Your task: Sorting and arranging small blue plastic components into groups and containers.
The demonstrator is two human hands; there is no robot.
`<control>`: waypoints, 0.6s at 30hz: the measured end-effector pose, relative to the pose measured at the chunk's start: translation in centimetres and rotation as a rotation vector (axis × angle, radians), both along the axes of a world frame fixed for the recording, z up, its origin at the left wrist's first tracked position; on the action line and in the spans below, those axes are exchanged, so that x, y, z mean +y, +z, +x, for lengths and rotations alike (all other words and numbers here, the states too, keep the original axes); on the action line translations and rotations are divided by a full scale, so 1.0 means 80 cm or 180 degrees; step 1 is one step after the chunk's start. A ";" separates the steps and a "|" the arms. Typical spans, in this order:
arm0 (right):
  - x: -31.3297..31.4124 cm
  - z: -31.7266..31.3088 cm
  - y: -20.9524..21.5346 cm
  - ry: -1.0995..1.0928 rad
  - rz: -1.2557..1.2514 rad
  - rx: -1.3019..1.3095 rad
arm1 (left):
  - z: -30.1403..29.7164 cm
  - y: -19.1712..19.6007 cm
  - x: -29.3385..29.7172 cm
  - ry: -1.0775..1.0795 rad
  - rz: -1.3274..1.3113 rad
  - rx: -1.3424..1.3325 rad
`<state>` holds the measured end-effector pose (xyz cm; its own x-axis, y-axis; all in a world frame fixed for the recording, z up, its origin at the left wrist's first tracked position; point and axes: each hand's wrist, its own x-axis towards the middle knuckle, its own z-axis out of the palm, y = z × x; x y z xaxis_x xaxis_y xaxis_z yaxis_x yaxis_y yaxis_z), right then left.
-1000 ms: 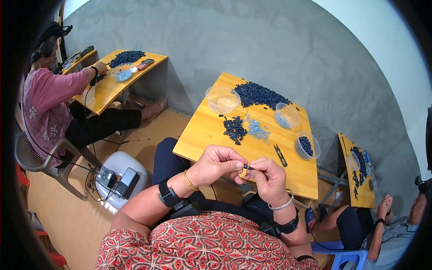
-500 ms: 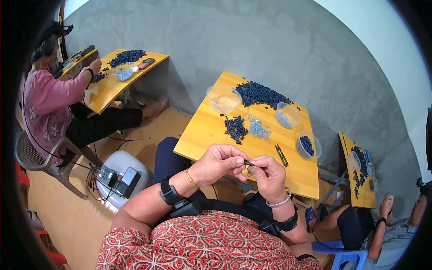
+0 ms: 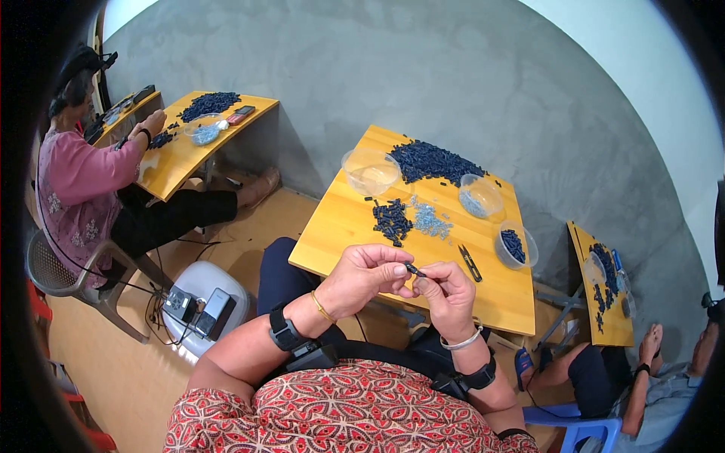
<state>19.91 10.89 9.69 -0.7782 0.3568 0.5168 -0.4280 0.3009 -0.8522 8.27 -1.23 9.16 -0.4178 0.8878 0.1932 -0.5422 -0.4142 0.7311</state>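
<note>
Just over the near edge of the yellow table (image 3: 325,245), my two hands meet fingertip to fingertip. Thumb and forefinger of my left hand (image 3: 361,279) pinch one end of a small dark tubular piece (image 3: 411,269). My right hand (image 3: 450,298) is closed at its other end, and the fingertips partly cover it. Beyond my hands lie a small pile of dark blue tubular pieces (image 3: 392,220) and a scatter of light blue small pieces (image 3: 430,221). A pair of black thread snips (image 3: 470,263) rests to the right of them.
A large heap of dark pieces (image 3: 434,161) covers the table's far side. Around it stand clear tubs: one at left (image 3: 349,167), one with light blue pieces (image 3: 495,198), one with dark pieces (image 3: 533,249). Co-workers sit left (image 3: 83,177) and right (image 3: 683,392). A white stool (image 3: 226,279) holds devices.
My hands stay together on the dark piece, which shows a little more between the fingertips. The view has shifted slightly. The left co-worker's hands have moved a little.
</note>
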 end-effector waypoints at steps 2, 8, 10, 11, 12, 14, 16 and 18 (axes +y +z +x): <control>0.000 -0.003 -0.005 -0.0036 0.0011 0.0055 | 0.000 -0.002 0.002 -0.0003 -0.0029 0.0065; 0.009 -0.010 -0.013 -0.0267 0.0274 -0.0212 | -0.009 -0.015 0.014 0.0023 -0.0183 0.0082; 0.010 -0.009 -0.010 -0.0326 0.0467 -0.0198 | -0.009 -0.015 0.015 -0.0001 -0.0221 0.0104; 0.010 -0.008 -0.009 -0.0377 0.0667 -0.0187 | -0.007 -0.014 0.014 0.0007 -0.0237 0.0046; 0.010 -0.007 -0.007 -0.0374 0.0656 -0.0195 | -0.006 -0.013 0.014 0.0015 -0.0252 -0.0013; 0.011 -0.004 -0.001 -0.0527 0.1142 -0.0197 | -0.005 -0.012 0.014 -0.0003 -0.0255 -0.0007; 0.013 -0.003 -0.002 -0.0508 0.1028 -0.0210 | -0.004 -0.009 0.015 -0.0028 -0.0249 0.0005; 0.013 -0.003 -0.005 -0.0483 0.0908 -0.0222 | -0.004 -0.007 0.013 -0.0075 -0.0265 0.0036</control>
